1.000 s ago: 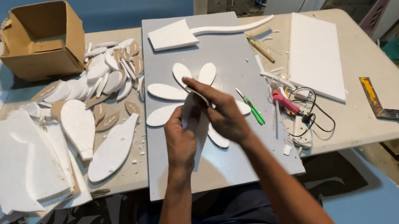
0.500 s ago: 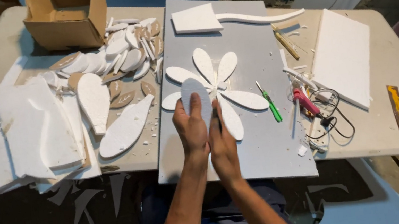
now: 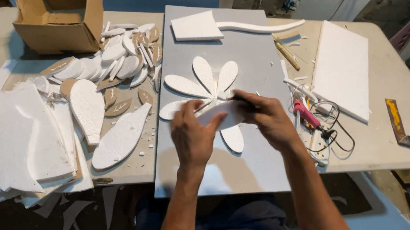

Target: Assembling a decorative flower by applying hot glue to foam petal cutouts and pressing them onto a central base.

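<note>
A flower of several white foam petals (image 3: 203, 73) lies on a grey board (image 3: 255, 54) in the middle of the table. My left hand (image 3: 193, 135) and my right hand (image 3: 268, 119) hold one more white foam petal (image 3: 222, 114) crosswise just over the flower's lower part. The left fingers pinch its left end and the right fingers grip its right end. A thin dark tool (image 3: 240, 96) sticks out of my right fingers. One laid petal (image 3: 233, 139) points down below my hands.
A cardboard box (image 3: 60, 18) stands at the back left, with a heap of small foam and cardboard petals (image 3: 117, 60) beside it. Foam sheets (image 3: 16, 141) and two large petals (image 3: 87, 107) lie left. A foam slab (image 3: 343, 69), pink glue gun (image 3: 305, 111) and metal square (image 3: 404, 127) lie right.
My hands were pressed side by side on a petal below the flower. They have moved apart and now hold a petal sideways between them.
</note>
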